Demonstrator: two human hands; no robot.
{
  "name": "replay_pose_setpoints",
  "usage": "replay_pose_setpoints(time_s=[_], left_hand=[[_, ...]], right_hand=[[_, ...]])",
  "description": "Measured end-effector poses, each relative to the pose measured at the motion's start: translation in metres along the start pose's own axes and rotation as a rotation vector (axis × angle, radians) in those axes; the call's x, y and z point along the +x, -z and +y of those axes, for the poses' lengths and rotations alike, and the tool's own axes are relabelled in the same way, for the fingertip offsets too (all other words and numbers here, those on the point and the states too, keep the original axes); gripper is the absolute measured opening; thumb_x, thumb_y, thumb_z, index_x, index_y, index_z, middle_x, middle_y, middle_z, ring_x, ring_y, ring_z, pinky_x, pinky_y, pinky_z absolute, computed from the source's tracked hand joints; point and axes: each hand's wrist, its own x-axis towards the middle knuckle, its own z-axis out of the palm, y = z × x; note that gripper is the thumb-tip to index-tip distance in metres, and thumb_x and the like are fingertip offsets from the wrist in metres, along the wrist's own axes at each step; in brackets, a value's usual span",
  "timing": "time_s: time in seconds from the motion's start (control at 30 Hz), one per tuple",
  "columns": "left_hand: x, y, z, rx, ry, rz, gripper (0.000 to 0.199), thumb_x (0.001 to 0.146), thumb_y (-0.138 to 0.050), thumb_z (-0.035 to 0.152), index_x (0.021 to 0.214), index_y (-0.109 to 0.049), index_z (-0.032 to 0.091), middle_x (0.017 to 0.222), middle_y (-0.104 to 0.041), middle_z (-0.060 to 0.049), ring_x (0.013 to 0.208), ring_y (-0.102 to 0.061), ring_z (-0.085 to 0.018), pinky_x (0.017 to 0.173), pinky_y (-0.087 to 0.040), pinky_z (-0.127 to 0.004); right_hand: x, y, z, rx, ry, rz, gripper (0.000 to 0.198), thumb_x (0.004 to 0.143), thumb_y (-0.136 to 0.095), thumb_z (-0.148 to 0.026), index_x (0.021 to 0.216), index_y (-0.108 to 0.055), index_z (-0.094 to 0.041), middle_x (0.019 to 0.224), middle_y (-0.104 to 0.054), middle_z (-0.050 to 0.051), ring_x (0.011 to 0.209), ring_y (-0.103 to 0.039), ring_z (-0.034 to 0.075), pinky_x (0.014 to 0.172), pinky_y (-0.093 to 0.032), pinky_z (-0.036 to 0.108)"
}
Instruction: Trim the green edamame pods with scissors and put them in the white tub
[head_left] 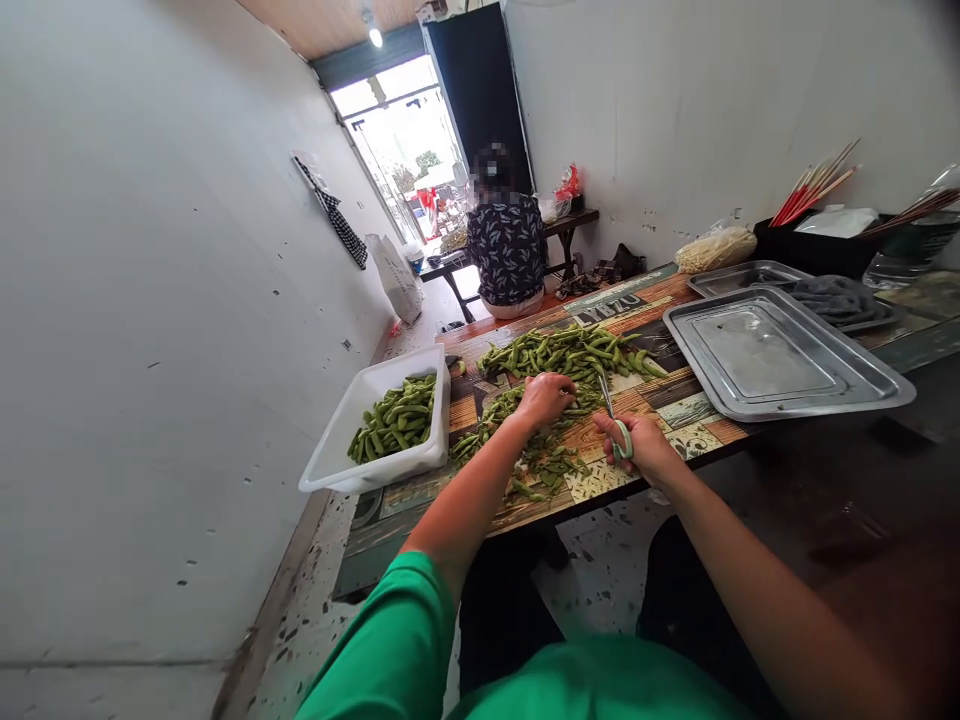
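My right hand (637,446) is closed round the pale green handles of a pair of scissors (605,388), whose metal blades point away from me. My left hand (547,399) is at the near side of a pile of green bean pods (562,350), its fingers curled downward. What its fingertips pinch, if anything, is too small to tell. Between and below my hands lie small green trimmings (555,468) on the patchwork-patterned table (600,480). To the left, a white plastic tub (442,410) holds many bean pods (401,418).
A metal tray (787,355) lies at the right, with another tray (724,280) of dark, stringy stuff behind it. Farther back are a bagged bundle (716,248) and a dark box (795,240) with skewers. Beyond the table a person (506,245) sits facing away. A white wall (150,350) runs along the left.
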Motion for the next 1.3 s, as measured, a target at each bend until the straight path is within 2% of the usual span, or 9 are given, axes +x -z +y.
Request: replay_pose_setpoints(time_s=[0.1, 0.2, 0.27, 0.6, 0.83, 0.9, 1.0, 1.13, 1.3], left_hand=[[-0.006, 0.008, 0.000, -0.357, 0.107, 0.058, 0.020, 0.074, -0.063, 0.028, 0.087, -0.070, 0.015, 0.076, -0.068, -0.003, 0.069, -0.058, -0.012, 0.068, -0.044, -0.024], [-0.016, 0.016, 0.002, -0.659, 0.164, 0.012, 0.025, 0.069, -0.069, 0.033, 0.084, -0.070, 0.012, 0.067, -0.065, -0.001, 0.056, -0.053, -0.008, 0.057, -0.043, -0.022], [-0.021, 0.020, 0.004, -0.766, 0.209, -0.037, 0.026, 0.067, -0.071, 0.034, 0.079, -0.069, 0.012, 0.060, -0.062, 0.000, 0.049, -0.050, -0.007, 0.051, -0.041, -0.022], [-0.038, 0.033, 0.014, -0.943, 0.256, -0.187, 0.023, 0.065, -0.075, 0.027, 0.073, -0.061, 0.011, 0.056, -0.062, 0.000, 0.049, -0.057, -0.009, 0.053, -0.047, -0.024], [-0.040, 0.034, 0.008, -0.836, 0.230, -0.196, 0.025, 0.061, -0.076, 0.030, 0.071, -0.064, 0.011, 0.054, -0.058, 0.003, 0.047, -0.051, -0.006, 0.048, -0.039, -0.020], [-0.040, 0.031, 0.006, -0.839, 0.235, -0.132, 0.026, 0.061, -0.077, 0.031, 0.073, -0.066, 0.011, 0.058, -0.059, 0.002, 0.050, -0.049, -0.005, 0.049, -0.037, -0.019], [-0.038, 0.028, 0.006, -1.022, 0.322, -0.026, 0.028, 0.061, -0.077, 0.032, 0.073, -0.065, 0.011, 0.060, -0.058, 0.002, 0.050, -0.046, -0.003, 0.049, -0.036, -0.018], [-0.038, 0.027, 0.013, -1.403, 0.473, -0.087, 0.025, 0.064, -0.077, 0.023, 0.071, -0.057, 0.010, 0.060, -0.058, 0.000, 0.053, -0.055, -0.006, 0.054, -0.044, -0.019], [-0.042, 0.025, 0.023, -1.495, 0.466, -0.029, 0.022, 0.069, -0.073, 0.015, 0.072, -0.052, 0.011, 0.068, -0.066, -0.004, 0.061, -0.065, -0.012, 0.064, -0.052, -0.025]], right_hand=[[0.002, 0.000, -0.003, -0.058, -0.033, -0.079, 0.042, 0.063, -0.073, -0.054, 0.068, -0.054, -0.017, 0.048, -0.054, -0.003, 0.033, -0.049, 0.008, 0.024, -0.026, 0.015], [0.002, -0.002, -0.005, -0.130, -0.044, -0.152, 0.043, 0.062, -0.072, -0.055, 0.065, -0.053, -0.017, 0.049, -0.056, -0.003, 0.033, -0.047, 0.007, 0.024, -0.026, 0.015], [0.002, -0.005, -0.006, -0.161, -0.042, -0.187, 0.043, 0.062, -0.073, -0.055, 0.065, -0.054, -0.017, 0.050, -0.056, -0.003, 0.034, -0.047, 0.007, 0.025, -0.027, 0.015], [-0.006, -0.016, -0.016, -0.196, 0.040, -0.218, 0.038, 0.066, -0.070, -0.053, 0.071, -0.058, -0.018, 0.051, -0.056, -0.003, 0.040, -0.052, 0.010, 0.030, -0.028, 0.016], [-0.002, -0.018, -0.004, -0.244, 0.144, -0.168, 0.042, 0.066, -0.069, -0.053, 0.055, -0.051, -0.018, 0.040, -0.050, -0.004, 0.033, -0.047, 0.008, 0.035, -0.034, 0.018], [-0.003, -0.020, -0.005, -0.212, 0.123, -0.141, 0.042, 0.065, -0.070, -0.054, 0.056, -0.051, -0.018, 0.039, -0.050, -0.004, 0.032, -0.046, 0.008, 0.033, -0.032, 0.018], [-0.008, -0.022, -0.010, -0.130, 0.046, -0.104, 0.041, 0.064, -0.070, -0.055, 0.064, -0.053, -0.018, 0.044, -0.053, -0.004, 0.034, -0.049, 0.009, 0.029, -0.029, 0.018], [-0.013, -0.025, -0.012, -0.100, 0.012, -0.140, 0.042, 0.063, -0.071, -0.056, 0.067, -0.053, -0.018, 0.048, -0.055, -0.004, 0.036, -0.051, 0.010, 0.027, -0.030, 0.017], [-0.013, -0.028, -0.009, -0.090, 0.047, -0.149, 0.041, 0.064, -0.070, -0.056, 0.068, -0.054, -0.018, 0.048, -0.055, -0.004, 0.037, -0.052, 0.010, 0.026, -0.031, 0.017]])
